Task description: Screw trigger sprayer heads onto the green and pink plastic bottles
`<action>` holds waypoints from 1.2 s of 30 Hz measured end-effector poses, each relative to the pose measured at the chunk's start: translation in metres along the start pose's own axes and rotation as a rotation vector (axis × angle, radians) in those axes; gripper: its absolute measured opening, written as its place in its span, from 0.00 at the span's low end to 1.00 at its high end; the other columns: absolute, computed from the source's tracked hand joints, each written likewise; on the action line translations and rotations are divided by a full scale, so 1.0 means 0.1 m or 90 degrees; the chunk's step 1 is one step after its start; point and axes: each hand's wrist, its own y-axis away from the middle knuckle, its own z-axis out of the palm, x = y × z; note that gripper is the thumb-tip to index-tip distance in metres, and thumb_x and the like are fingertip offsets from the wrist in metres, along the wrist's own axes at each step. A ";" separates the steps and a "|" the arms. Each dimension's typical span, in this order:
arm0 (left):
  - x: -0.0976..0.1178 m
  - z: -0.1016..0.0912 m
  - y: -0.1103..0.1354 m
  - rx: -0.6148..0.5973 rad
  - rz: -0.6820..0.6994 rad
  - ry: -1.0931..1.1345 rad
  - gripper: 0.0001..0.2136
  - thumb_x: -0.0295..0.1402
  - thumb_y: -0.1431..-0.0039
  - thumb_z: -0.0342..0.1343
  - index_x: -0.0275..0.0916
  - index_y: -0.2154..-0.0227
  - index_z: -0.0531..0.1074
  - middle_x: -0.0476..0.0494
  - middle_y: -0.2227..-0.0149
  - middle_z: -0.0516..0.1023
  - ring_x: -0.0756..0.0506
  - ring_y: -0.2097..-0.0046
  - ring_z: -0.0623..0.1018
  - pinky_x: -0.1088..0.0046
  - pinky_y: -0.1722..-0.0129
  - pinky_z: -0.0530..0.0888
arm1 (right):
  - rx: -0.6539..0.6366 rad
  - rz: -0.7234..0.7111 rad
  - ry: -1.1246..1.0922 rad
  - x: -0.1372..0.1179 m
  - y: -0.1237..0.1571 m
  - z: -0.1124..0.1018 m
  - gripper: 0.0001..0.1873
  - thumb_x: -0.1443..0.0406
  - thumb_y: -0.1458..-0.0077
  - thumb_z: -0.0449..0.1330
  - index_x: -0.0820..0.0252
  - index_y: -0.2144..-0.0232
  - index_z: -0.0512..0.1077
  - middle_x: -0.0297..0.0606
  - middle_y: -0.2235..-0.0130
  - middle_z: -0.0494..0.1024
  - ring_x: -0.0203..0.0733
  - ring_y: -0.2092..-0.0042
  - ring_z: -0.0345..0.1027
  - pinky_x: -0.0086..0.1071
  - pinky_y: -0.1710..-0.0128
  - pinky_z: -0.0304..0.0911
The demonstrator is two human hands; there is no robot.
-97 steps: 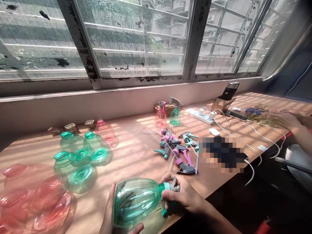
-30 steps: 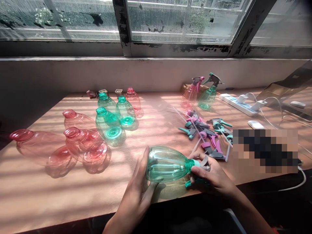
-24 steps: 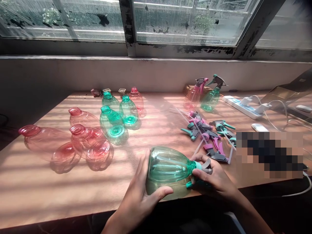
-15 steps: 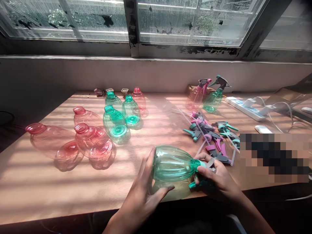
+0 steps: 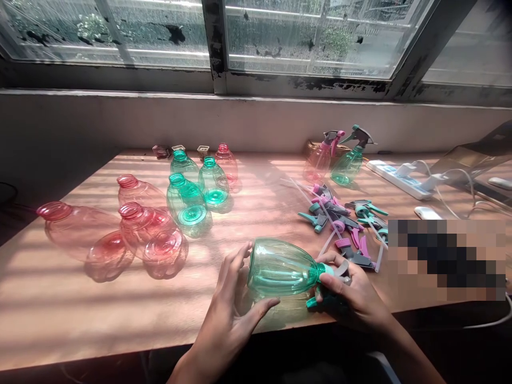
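A green clear spray bottle lies on its side in the air above the table's front edge, base to the left. My right hand is closed around its neck, thumb and fingers on the pale green collar of the grey and green trigger head, which is partly hidden by the hand. At the bottle's base is my left hand, its fingers stretched and thumb spread apart. The fingertips are close to the base; whether they touch it I cannot tell.
Pink bottles and green bottles without heads stand on the left of the table. Loose trigger heads with tubes are piled right of centre. Behind them are two complete spray bottles and a power strip.
My left hand's fingers have loosened and drawn slightly away from the bottle's base. The right hand keeps its grip on the neck. The whole view has shifted a little.
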 end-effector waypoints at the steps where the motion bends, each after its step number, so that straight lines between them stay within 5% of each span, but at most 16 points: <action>1: 0.01 -0.01 0.00 0.000 -0.009 0.016 0.33 0.41 0.32 0.64 0.65 0.30 0.54 0.50 0.30 0.61 0.38 0.30 0.64 0.56 0.29 0.64 | 0.001 0.001 0.005 -0.01 0.01 0.01 0.26 0.51 0.47 0.75 0.56 0.57 0.69 0.33 0.77 0.82 0.43 0.74 0.75 0.35 0.70 0.70; 6: 0.02 -0.04 -0.01 -0.023 -0.027 -0.002 0.27 0.42 0.29 0.59 0.58 0.30 0.60 0.46 0.30 0.63 0.36 0.28 0.61 0.56 0.28 0.60 | 0.012 0.002 0.010 -0.03 0.02 0.03 0.25 0.52 0.47 0.75 0.55 0.56 0.69 0.32 0.76 0.82 0.42 0.74 0.76 0.34 0.72 0.70; 14: 0.03 -0.04 -0.04 -0.039 0.002 -0.004 0.28 0.37 0.27 0.57 0.63 0.29 0.57 0.54 0.27 0.62 0.44 0.26 0.59 0.67 0.27 0.56 | 0.008 -0.008 0.016 -0.01 0.00 -0.02 0.25 0.50 0.46 0.73 0.54 0.56 0.69 0.33 0.78 0.82 0.43 0.74 0.74 0.35 0.70 0.70; 17: 0.07 -0.05 -0.03 -0.040 0.006 0.004 0.27 0.35 0.25 0.54 0.64 0.29 0.56 0.56 0.26 0.60 0.44 0.25 0.58 0.65 0.26 0.55 | 0.006 -0.004 0.012 -0.02 0.01 -0.02 0.26 0.48 0.46 0.73 0.55 0.56 0.68 0.33 0.79 0.82 0.43 0.75 0.73 0.33 0.72 0.66; 22: 0.07 -0.03 0.02 -0.039 -0.005 0.045 0.31 0.39 0.32 0.64 0.60 0.31 0.59 0.50 0.27 0.61 0.39 0.27 0.62 0.62 0.28 0.61 | -0.005 -0.007 0.020 -0.02 0.02 -0.02 0.25 0.48 0.46 0.72 0.54 0.57 0.67 0.33 0.78 0.82 0.46 0.75 0.74 0.36 0.71 0.66; 26: 0.00 0.00 0.04 -0.002 -0.046 0.127 0.35 0.48 0.34 0.63 0.60 0.29 0.53 0.45 0.27 0.61 0.34 0.28 0.65 0.57 0.34 0.71 | -0.029 -0.031 0.083 -0.04 0.03 -0.04 0.22 0.52 0.46 0.74 0.56 0.58 0.72 0.34 0.74 0.83 0.43 0.72 0.75 0.33 0.70 0.66; 29: -0.03 -0.02 0.03 -0.025 -0.066 0.098 0.37 0.54 0.37 0.63 0.55 0.29 0.57 0.42 0.27 0.61 0.29 0.27 0.61 0.50 0.31 0.67 | -0.062 -0.034 0.101 -0.05 0.03 -0.05 0.20 0.53 0.48 0.75 0.57 0.60 0.75 0.33 0.72 0.82 0.41 0.72 0.75 0.32 0.71 0.66; 33: -0.02 -0.06 0.02 -0.087 -0.042 0.024 0.41 0.44 0.37 0.67 0.60 0.27 0.51 0.45 0.24 0.54 0.30 0.24 0.54 0.46 0.27 0.57 | -0.056 -0.017 0.052 -0.03 0.03 -0.05 0.23 0.49 0.47 0.74 0.56 0.58 0.73 0.32 0.76 0.80 0.43 0.74 0.74 0.33 0.73 0.69; 36: 0.00 -0.07 0.04 -0.119 0.082 -0.036 0.38 0.32 0.28 0.56 0.68 0.26 0.42 0.54 0.21 0.40 0.36 0.22 0.43 0.48 0.25 0.51 | -0.045 -0.003 -0.008 0.00 0.02 -0.05 0.28 0.40 0.43 0.66 0.54 0.57 0.71 0.31 0.79 0.78 0.44 0.77 0.73 0.35 0.76 0.70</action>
